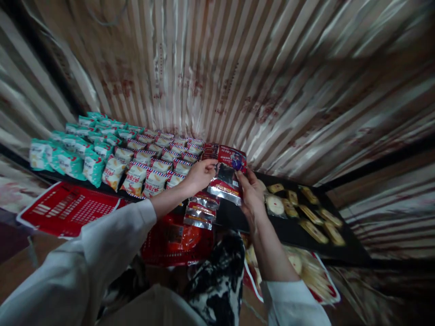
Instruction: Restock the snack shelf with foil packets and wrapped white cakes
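Note:
A flat foil packet [224,183], dark in the middle with red and silver below, is held over the black shelf [234,215]. My right hand [252,190] grips its right side, thumb on the front. At its upper left corner the fingers of my left hand [200,174] are pinched together; the pinch seems to be on the packet's edge. Behind it stand red packets [227,154] with a purple figure on them. Overlapping silver-and-red packets [200,210] lie below my left wrist.
Rows of teal bags [73,158] and white-and-red striped bags [136,176] fill the shelf's left side. Round white packs [274,204] and yellow packs [312,231] lie to the right. Below are a red bag [71,208], another red bag [176,244] and a bag of yellow packs [306,267]. Corrugated sheeting [204,68] rises behind.

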`<action>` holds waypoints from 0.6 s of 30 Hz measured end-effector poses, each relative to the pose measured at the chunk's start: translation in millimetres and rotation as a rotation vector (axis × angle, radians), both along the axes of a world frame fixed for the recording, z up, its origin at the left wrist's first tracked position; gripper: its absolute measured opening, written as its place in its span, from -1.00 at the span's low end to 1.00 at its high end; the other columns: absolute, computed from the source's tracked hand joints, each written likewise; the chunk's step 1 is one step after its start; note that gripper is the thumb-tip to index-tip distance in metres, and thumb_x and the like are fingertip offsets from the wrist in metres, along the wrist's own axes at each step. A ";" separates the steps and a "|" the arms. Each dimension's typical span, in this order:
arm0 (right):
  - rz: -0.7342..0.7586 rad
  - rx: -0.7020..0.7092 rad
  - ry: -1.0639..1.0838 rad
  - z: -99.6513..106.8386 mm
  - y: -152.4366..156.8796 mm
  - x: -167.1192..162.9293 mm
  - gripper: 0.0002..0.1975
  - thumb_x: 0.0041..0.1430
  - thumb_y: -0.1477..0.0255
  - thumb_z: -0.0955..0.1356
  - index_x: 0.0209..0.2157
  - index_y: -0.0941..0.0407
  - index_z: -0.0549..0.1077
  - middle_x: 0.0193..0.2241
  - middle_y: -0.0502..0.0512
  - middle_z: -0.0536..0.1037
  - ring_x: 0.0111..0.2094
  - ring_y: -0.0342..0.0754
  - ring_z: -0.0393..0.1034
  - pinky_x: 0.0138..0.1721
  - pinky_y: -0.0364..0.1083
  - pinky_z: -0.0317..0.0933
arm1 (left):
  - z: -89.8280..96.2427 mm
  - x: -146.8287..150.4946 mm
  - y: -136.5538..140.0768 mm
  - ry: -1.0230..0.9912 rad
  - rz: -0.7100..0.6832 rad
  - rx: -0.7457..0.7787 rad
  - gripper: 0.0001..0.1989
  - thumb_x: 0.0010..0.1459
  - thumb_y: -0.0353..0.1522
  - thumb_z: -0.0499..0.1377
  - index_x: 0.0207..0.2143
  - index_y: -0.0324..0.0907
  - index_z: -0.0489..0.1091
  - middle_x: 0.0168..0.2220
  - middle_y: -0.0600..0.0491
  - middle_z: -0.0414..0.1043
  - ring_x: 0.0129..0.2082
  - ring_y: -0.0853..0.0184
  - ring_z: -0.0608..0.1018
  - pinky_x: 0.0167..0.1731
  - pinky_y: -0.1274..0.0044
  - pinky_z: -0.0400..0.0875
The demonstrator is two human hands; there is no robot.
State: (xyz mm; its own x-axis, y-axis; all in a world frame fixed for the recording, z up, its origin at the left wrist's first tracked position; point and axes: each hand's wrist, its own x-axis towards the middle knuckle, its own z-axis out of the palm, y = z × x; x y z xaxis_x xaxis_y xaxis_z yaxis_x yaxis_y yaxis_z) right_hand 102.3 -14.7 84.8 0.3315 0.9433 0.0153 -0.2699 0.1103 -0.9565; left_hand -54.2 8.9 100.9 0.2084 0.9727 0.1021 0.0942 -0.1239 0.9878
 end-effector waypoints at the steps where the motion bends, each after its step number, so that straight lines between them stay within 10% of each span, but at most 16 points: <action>1: -0.025 -0.008 0.000 0.0 2.1 -0.3 -0.32 -0.20 0.26 0.49 0.01 0.08 0.32 -0.53 -0.11 0.49 -0.46 -0.11 0.42 -0.35 -0.08 0.32 | -1.0 0.7 3.3 0.010 0.007 -0.001 -0.62 0.07 -0.52 0.06 -0.03 -0.30 0.37 -0.33 0.00 0.49 -0.47 0.47 0.45 -0.41 0.64 0.36; 18: -0.001 -0.140 -0.250 -31.4 14.7 10.8 -0.27 -0.16 0.19 0.45 0.09 0.10 0.32 -0.36 0.06 0.58 -0.45 -0.04 0.41 -0.44 -0.09 0.29 | -41.9 7.7 6.9 0.327 -0.015 0.055 -0.56 0.06 -0.51 0.06 0.04 -0.22 0.33 -0.15 -0.03 0.45 -0.30 0.39 0.52 -0.22 0.55 0.43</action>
